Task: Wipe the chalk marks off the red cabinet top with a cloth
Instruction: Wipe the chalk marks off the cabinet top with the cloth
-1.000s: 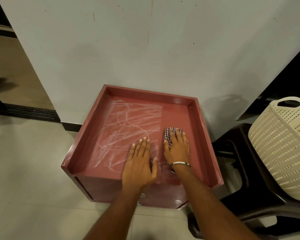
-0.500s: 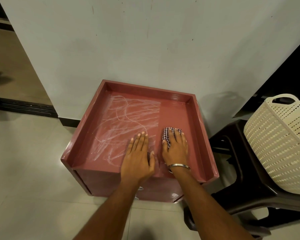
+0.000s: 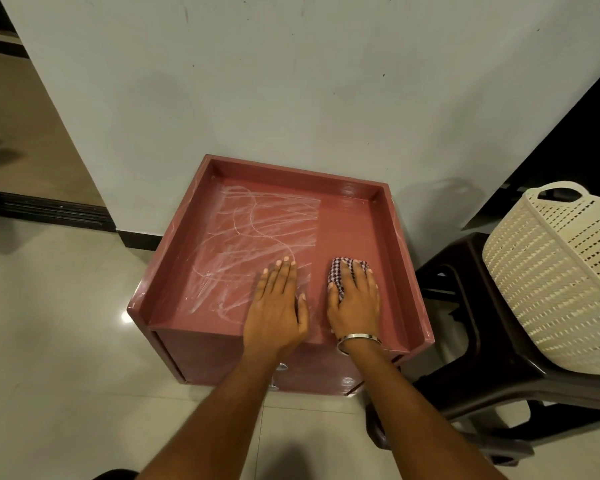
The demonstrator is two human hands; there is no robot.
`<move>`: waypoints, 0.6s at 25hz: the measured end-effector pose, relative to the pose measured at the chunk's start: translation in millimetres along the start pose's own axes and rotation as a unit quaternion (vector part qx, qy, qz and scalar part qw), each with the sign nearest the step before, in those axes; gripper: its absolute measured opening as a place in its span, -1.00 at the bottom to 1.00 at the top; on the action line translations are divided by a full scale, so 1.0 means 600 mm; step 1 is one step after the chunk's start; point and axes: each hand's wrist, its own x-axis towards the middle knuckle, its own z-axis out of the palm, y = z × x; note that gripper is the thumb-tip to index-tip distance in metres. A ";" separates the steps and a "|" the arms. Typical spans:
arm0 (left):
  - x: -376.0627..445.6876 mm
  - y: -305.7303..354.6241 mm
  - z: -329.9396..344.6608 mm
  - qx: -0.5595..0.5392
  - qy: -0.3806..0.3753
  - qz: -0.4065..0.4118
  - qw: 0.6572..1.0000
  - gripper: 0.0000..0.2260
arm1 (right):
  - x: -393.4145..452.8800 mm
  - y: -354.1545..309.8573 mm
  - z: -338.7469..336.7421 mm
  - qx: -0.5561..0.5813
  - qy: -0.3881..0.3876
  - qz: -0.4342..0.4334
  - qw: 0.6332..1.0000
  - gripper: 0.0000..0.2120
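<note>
The red cabinet top [image 3: 347, 223] has a raised rim and stands against the wall. White chalk marks [image 3: 253, 237] cover its left and middle part; the right strip is bare red. My right hand [image 3: 355, 299], with a metal bangle on the wrist, presses flat on a checked cloth [image 3: 340, 273] near the front right of the top. My left hand [image 3: 276, 306] lies flat, fingers together, on the chalked surface beside it, holding nothing.
A pale wall [image 3: 291, 98] rises right behind the cabinet. A dark plastic stool [image 3: 465, 341] stands close on the right with a cream woven basket [image 3: 561, 282] on it. Tiled floor [image 3: 49, 341] lies to the left and in front.
My right hand with the cloth has slid slightly toward the front edge. My left hand stays flat in nearly the same spot. The view shifted a little.
</note>
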 end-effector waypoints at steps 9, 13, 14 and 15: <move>-0.001 -0.001 -0.006 -0.021 0.002 -0.001 1.000 -0.46 | -0.042 -0.015 0.003 0.000 -0.016 -0.053 0.998 -0.49; -0.005 -0.016 -0.009 -0.015 -0.006 0.007 1.000 -0.46 | -0.047 0.014 -0.006 -0.004 0.007 0.010 1.000 -0.50; -0.007 -0.022 -0.010 -0.010 -0.011 0.009 1.000 -0.46 | -0.049 0.010 -0.005 -0.009 0.010 0.021 1.000 -0.49; -0.008 -0.027 -0.011 -0.004 -0.012 0.011 1.000 -0.46 | -0.051 0.000 -0.004 -0.013 0.014 0.028 0.999 -0.48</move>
